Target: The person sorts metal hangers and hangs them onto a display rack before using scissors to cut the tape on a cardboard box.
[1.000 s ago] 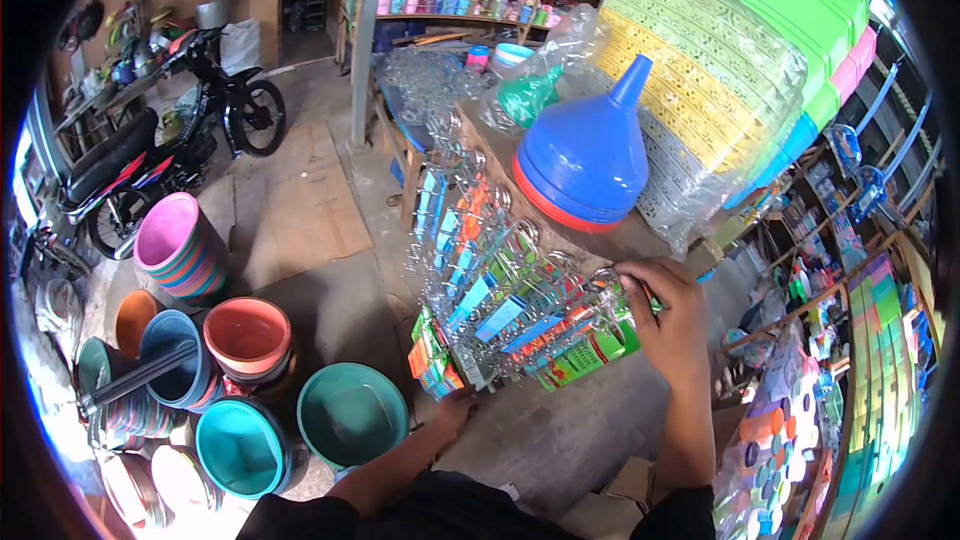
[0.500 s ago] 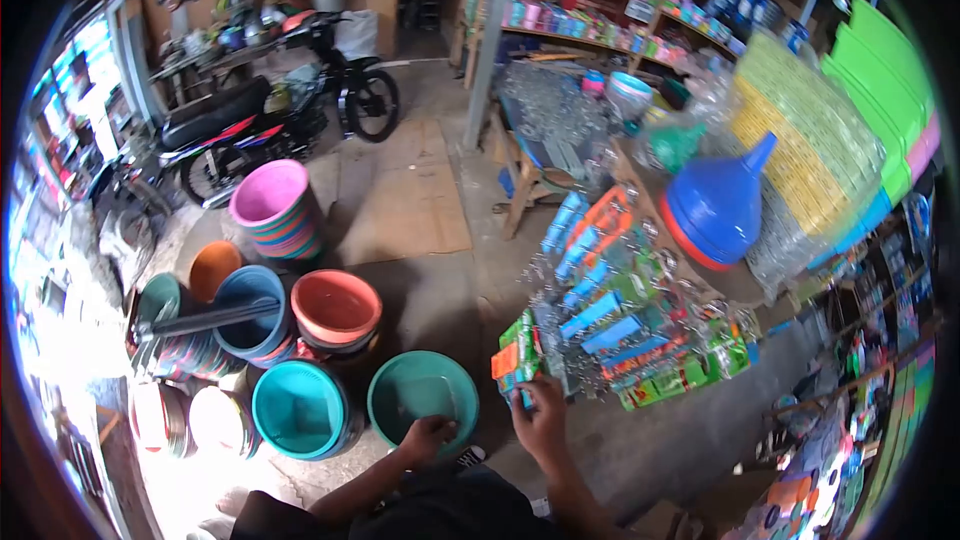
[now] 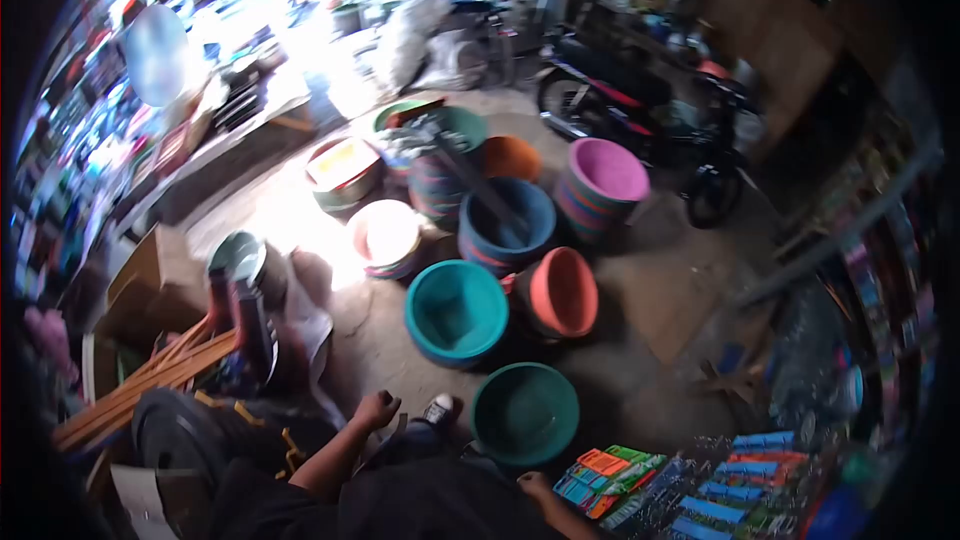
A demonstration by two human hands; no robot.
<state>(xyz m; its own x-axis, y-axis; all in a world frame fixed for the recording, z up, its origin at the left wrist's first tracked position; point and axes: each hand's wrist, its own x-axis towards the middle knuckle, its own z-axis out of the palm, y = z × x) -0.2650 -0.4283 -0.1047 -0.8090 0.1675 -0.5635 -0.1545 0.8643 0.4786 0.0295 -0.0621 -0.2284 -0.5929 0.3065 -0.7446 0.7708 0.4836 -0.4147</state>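
My left hand (image 3: 376,410) is closed, with the thumb pressed toward the curled fingers; what it holds, if anything, is too small to tell. It is to the left of my shoe (image 3: 438,408). My right hand (image 3: 534,483) sits low, just below the dark green basin (image 3: 525,414) and left of the colourful packets (image 3: 603,476); its fingers are blurred and partly hidden. The teal basin (image 3: 456,311) stands beyond my hands, beside a tilted orange-red basin (image 3: 566,292).
Further off are a blue tub (image 3: 507,225), a stack topped by a pink tub (image 3: 608,170) and a motorcycle (image 3: 640,105). On the left lie wooden strips (image 3: 150,390), a cardboard box (image 3: 150,285) and a black round container (image 3: 180,435).
The view has swung left, so basins and motorcycle appear further right. My left hand has moved away from above the green basin. My right hand is now lower, apart from the packets it was at.
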